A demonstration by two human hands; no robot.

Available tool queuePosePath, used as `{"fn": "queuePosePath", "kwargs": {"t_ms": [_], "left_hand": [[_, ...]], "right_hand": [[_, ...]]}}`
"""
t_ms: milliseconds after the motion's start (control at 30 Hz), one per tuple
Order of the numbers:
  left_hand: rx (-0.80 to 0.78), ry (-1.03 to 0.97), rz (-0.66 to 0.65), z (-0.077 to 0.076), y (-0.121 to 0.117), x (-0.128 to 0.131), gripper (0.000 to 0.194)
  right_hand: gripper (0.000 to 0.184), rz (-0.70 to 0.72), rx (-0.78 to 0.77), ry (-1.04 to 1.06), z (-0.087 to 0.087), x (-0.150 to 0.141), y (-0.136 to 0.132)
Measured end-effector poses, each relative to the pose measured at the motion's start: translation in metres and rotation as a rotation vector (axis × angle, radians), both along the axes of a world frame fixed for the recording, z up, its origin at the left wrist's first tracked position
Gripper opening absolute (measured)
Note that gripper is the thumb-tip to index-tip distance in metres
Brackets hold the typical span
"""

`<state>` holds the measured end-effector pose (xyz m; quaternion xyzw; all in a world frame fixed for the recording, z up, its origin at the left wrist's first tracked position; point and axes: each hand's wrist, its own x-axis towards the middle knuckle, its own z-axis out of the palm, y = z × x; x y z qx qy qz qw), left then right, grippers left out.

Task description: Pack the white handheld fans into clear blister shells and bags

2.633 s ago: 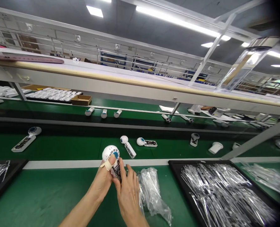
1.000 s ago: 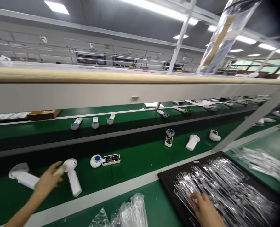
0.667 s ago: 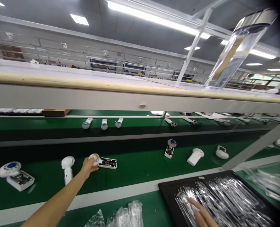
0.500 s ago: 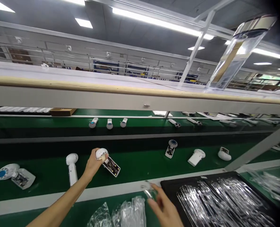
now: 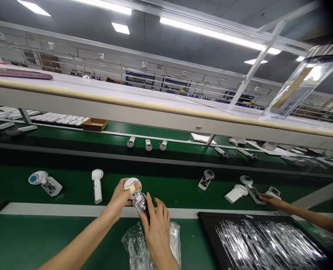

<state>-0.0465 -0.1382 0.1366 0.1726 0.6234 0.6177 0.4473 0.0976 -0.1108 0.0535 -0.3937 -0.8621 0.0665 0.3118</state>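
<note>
Since the previous frame, the right hand (image 5: 158,225) has come over from beside the tray to meet the left hand (image 5: 121,195), and a co-worker's hand (image 5: 269,200) has entered at far right, touching another unit. From my remote view, the white plastic round-headed unit (image 5: 139,198) is held tilted above the white rail strip (image 5: 183,213). My left fingers are closed around its head, the thumb, in a cream finger sleeve (image 5: 132,187), pressing across it. My right thumb and forefinger bracket the open handle, the other fingers loosely spread; a glossy clear plastic piece seems to lie over the handle.

I judge the unit light and stiff, its shell smooth, the dark circuitry fragile: best held by the head and the handle's side walls. The clear piece looks slippery, better taken by its edges.

The black tray (image 5: 208,227) has a raised edge to the right; crumpled clear plastic bags (image 5: 138,242) lie below the hands. I have most room leftward, over the green worktop (image 5: 37,240).
</note>
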Motion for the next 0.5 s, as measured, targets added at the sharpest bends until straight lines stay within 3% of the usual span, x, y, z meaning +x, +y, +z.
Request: {"fn": "queuePosePath", "kwargs": {"t_ms": [167,267,333,433,500], "left_hand": [[0.078,-0.001,0.006,0.000,-0.009,0.006,0.061],[0.215,-0.185,-0.132,-0.013,-0.020,0.017,0.063],[0.202,-0.317,-0.225,-0.026,-0.025,0.026,0.060],[0.084,-0.338,-0.113,-0.042,-0.026,0.039,0.059],[0.086,-0.225,-0.017,-0.051,-0.021,0.048,0.058]], "right_hand": [[0.056,0.080,-0.237,-0.070,0.003,0.011,0.000],[0.056,0.106,-0.220,-0.002,0.015,0.020,-0.002],[0.055,0.129,-0.186,0.038,0.021,0.025,-0.008],[0.048,0.149,-0.243,0.106,0.024,0.025,-0.017],[0.041,0.049,-0.381,0.303,0.023,0.021,-0.017]]}}
